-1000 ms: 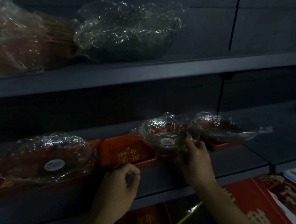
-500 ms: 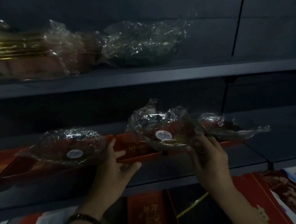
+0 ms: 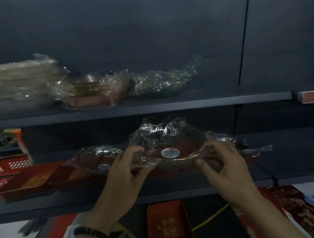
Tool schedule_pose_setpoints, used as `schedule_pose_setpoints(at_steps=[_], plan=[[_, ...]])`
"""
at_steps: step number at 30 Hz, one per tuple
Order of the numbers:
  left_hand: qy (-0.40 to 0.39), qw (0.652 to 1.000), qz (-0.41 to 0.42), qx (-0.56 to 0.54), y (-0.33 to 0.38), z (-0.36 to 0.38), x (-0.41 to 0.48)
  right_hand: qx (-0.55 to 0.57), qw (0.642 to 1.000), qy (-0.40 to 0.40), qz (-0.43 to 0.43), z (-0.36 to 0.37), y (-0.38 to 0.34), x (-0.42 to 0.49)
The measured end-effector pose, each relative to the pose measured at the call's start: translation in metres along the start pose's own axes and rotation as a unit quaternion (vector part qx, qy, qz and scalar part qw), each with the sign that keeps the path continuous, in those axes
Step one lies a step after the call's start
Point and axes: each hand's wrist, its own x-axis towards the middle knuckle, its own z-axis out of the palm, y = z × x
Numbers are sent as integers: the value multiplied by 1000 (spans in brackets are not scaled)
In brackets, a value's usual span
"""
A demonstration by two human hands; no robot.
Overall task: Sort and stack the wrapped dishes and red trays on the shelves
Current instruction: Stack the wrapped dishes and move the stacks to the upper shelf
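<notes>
Head view: both hands grip one wrapped dish (image 3: 170, 153) by its rim — left hand (image 3: 125, 173) on its left edge, right hand (image 3: 222, 167) on its right — above the middle shelf (image 3: 262, 169). A second wrapped dish (image 3: 99, 159) lies over two red trays (image 3: 46, 178) to the left.

A red perforated basket (image 3: 7, 169) sits at the far left, with an orange-edged carton (image 3: 15, 135) just above it. To its right, far across the scene, a red price strip (image 3: 312, 96) fronts the neighbouring shelf edge. Below and right of the basket, a yellow cable (image 3: 211, 219) runs diagonally, and printed red-and-white packaging (image 3: 305, 207) lies at the lower right.
</notes>
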Motion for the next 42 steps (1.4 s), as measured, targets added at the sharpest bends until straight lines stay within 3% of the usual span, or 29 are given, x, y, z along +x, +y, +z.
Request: schedule_pose_setpoints(at_steps=[14,26,32,42], plan=[[116,985,121,42,122,-77,-21,33,999,23,7,-80,-113,13],[167,959,195,118,199,-136,76,-9,996,53,-64,-120,-159,124],[168,957,196,129,194,-141,157,-22,993,75,-83,-102,-152,203],[140,960,176,166,116,-95,256,-100,990,78,-62,-28,-83,292]])
